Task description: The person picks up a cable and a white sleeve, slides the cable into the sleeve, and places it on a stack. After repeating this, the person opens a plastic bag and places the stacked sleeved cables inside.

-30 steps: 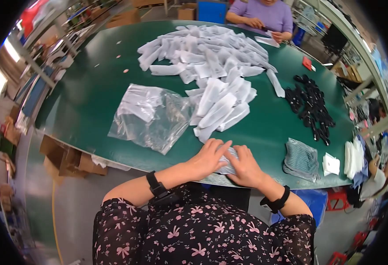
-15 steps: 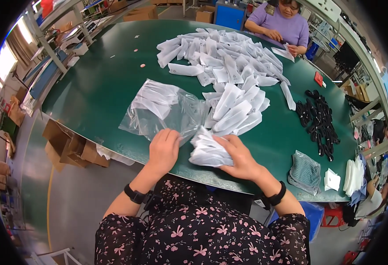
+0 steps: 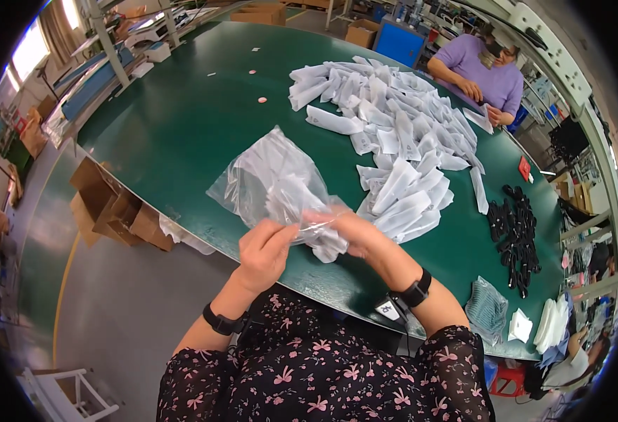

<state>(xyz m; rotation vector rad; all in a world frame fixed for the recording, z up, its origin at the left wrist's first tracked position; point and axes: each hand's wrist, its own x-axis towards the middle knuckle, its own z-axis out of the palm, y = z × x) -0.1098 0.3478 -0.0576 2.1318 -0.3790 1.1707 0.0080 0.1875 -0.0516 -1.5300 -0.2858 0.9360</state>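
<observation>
My left hand [image 3: 265,254] is closed, pinching the near edge of a clear plastic bag [image 3: 235,184] on the green table. Through the film, white slim packets show inside the bag. My right hand [image 3: 345,228] is at the bag's mouth, its fingers partly behind the film and blurred, gripping a bundle of white packets [image 3: 328,247]. Part of that bundle lies within the bag, and its near end sticks out below the fingers. Right of my right hand lies a fanned stack of similar white packets [image 3: 409,200], which meets a large heap of packets [image 3: 386,98] farther back.
Across the green table [image 3: 161,141], a person in a purple top [image 3: 488,77] handles a white packet. Black bundled cords [image 3: 513,235], a red item [image 3: 525,169] and a greenish wrapped bundle [image 3: 487,309] lie at the right. Cardboard boxes [image 3: 122,211] stand below the left edge.
My right hand has brought the packet bundle leftward from beside the bag into its mouth. My left hand has lifted the bag's edge. The whole view has shifted and tilted.
</observation>
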